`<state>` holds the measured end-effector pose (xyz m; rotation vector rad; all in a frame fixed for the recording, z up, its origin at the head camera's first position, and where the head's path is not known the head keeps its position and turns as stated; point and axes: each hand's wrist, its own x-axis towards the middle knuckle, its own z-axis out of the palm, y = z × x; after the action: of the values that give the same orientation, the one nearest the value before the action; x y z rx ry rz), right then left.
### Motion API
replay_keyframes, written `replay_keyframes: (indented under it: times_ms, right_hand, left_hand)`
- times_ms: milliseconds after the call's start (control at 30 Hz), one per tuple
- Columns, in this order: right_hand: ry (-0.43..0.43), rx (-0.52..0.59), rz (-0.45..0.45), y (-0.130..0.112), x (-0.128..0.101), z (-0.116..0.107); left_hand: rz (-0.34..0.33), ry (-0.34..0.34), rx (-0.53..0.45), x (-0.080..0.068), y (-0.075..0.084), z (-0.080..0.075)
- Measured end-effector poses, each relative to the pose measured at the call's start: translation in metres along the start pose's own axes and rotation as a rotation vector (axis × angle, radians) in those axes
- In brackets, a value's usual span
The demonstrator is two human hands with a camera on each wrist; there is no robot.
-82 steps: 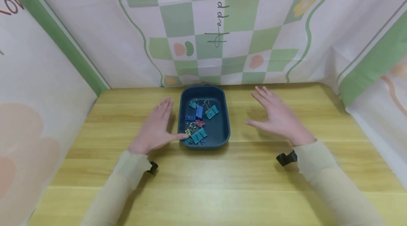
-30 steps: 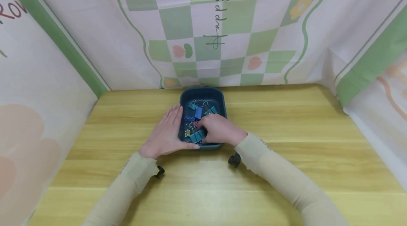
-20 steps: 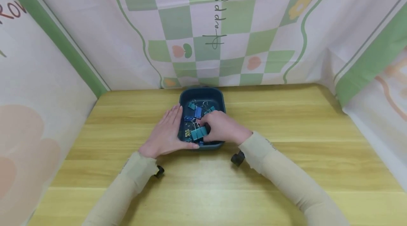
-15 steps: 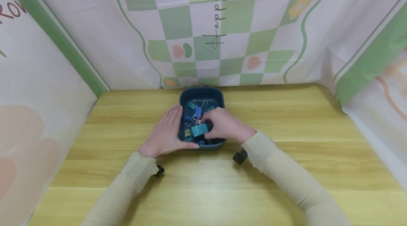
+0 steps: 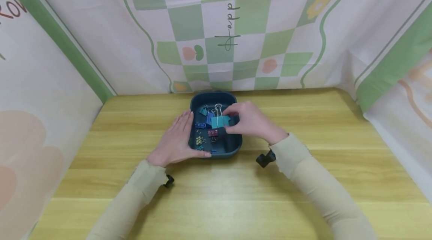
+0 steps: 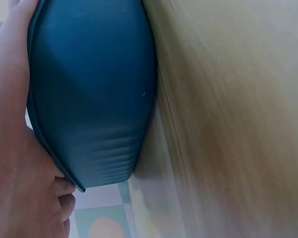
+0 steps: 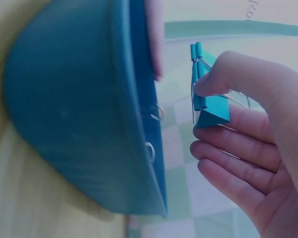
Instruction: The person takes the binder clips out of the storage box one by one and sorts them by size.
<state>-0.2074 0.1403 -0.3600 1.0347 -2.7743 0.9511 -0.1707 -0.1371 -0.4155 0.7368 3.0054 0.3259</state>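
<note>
On a wooden table (image 5: 216, 202), the left hand (image 5: 174, 139) touches the blue tray (image 5: 227, 144) with straight fingers, while above it the right hand (image 5: 251, 122) pinches a teal clip (image 5: 220, 122), seemingly the taking-out step, whose next move probably needs firm hold, though some smaller clips (image 5: 213, 133) look unclear.

Yellowish wood-grain table (image 5: 216, 202), dark blue tray (image 5: 230, 142) directly on it, toward the back

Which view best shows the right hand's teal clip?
The right wrist view: the clip is largest there, though the thumb covers part. Head shows it small, over the tray; left wrist, not at all.
</note>
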Motion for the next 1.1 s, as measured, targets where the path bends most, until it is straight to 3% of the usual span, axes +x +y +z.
replay_keyframes:
  times_ms: [500,767,1100]
  right_hand:
    - [0.200,-0.024,0.142,0.032,-0.016,-0.048]
    - [0.181,0.035,0.239,0.052,-0.022,-0.055]
    - [0.158,-0.007,0.280,0.091,-0.025,-0.047]
  left_hand:
    - [-0.006,0.000,-0.027,-0.001,0.001,-0.001]
    - [-0.018,-0.001,-0.020,-0.003,0.000,0.000]
    - [-0.015,-0.005,-0.018,-0.002,0.001,0.001]
